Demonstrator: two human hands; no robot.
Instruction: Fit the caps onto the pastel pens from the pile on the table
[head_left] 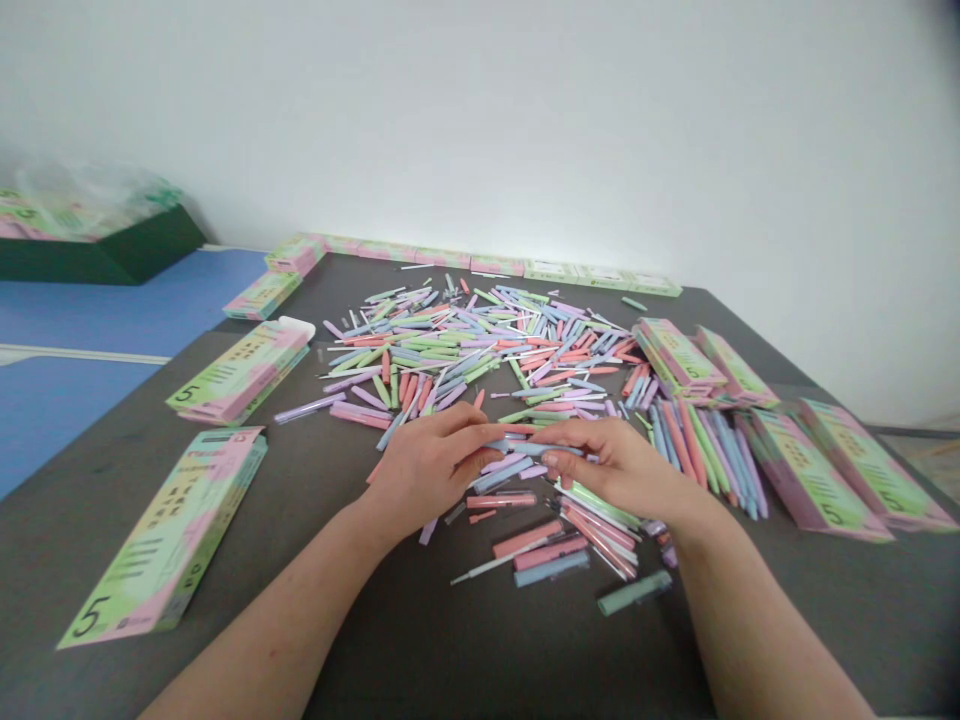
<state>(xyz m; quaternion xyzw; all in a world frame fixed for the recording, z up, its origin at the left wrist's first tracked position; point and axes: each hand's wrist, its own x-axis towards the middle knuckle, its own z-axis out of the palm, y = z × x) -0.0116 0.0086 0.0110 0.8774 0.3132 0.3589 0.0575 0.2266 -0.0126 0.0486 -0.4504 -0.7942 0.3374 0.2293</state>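
Observation:
Both my hands meet over the near side of a large pile of pastel pens (450, 345). A blue pen (536, 447) runs between my fingertips. My left hand (431, 460) is closed at its left end, and my right hand (607, 460) pinches its right end. Just behind it lies a red pen part (517, 429); whether a finger touches it I cannot tell. Below my hands are loose pink barrels (551, 552), a blue barrel (551, 568), a green barrel (634, 592) and several thin white refills (506, 562).
Green-and-pink pen boxes lie at the left (169, 540), at the right (814, 475) and in a row along the back edge (495, 265). A row of assembled pens (705, 445) sits right of the pile. A dark green crate (142, 245) stands far left on a blue surface.

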